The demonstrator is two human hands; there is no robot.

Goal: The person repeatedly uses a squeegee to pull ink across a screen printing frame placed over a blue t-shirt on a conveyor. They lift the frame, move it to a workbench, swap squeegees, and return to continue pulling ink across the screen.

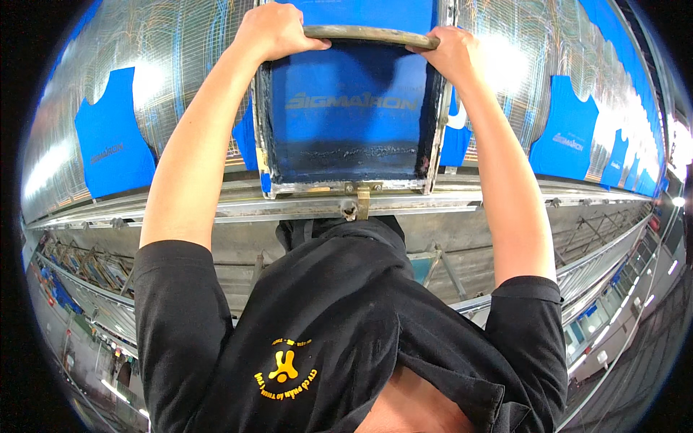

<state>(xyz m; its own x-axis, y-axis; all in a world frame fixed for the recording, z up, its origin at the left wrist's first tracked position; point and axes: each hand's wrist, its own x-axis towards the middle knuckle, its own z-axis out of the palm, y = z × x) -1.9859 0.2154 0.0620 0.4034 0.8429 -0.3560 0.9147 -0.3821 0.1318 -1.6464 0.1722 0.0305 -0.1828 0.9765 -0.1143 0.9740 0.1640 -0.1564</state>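
Observation:
A screen-printing frame (433, 155) lies in front of me, its blue mesh (346, 130) carrying dark lettering. Dark ink is smeared along the mesh's near end and sides. Across the far part of the frame runs a squeegee (372, 33) with a worn, pale handle edge. My left hand (273, 32) is closed on its left end, the thumb pointing inward. At the other end my right hand (456, 54) grips it, fingers curled over the top. Both arms are stretched out. The squeegee's blade is hidden from me.
A long shiny printing table carries blue garment pieces, one at the left (115, 137) and one at the right (567, 130), with several more farther right. A metal rail (238, 211) runs along the near edge; a brass-coloured bracket (363, 206) joins the frame to it.

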